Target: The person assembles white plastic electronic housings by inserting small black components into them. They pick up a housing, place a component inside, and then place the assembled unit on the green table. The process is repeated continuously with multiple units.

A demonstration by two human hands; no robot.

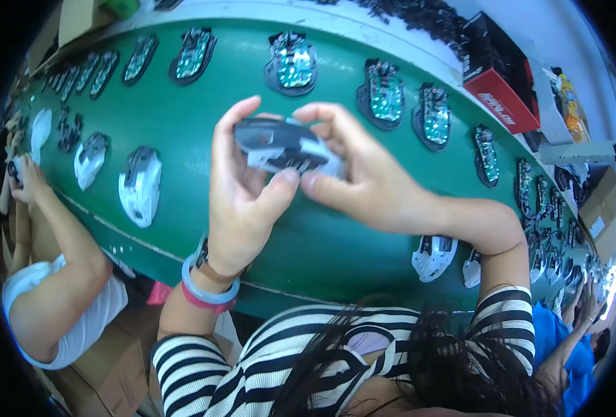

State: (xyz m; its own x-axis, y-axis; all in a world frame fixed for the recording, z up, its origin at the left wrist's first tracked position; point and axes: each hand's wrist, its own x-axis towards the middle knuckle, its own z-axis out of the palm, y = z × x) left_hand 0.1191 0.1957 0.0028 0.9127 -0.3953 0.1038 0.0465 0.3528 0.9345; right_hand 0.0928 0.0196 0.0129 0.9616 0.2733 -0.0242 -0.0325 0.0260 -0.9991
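Observation:
Above the middle of the green table [183,125], I hold a dark grey and white computer mouse [280,141] between both hands. My left hand [235,191] grips its left end, thumb along the near side and fingers behind. On its right end my right hand [363,170] is closed, thumb at the near edge and fingers curled over the far side; this hand is slightly blurred. The mouse's underside is hidden. To the left lie a white and grey mouse shell [141,186] and a smaller-looking one [91,161]. Another white shell [433,258] sits below my right forearm.
Mouse bases with green circuit boards [293,64] line the table's far side, curving right. A black and red box [502,76] stands beyond the far right edge. A co-worker's arm [65,271] reaches in at left; another person in blue [568,354] is at right.

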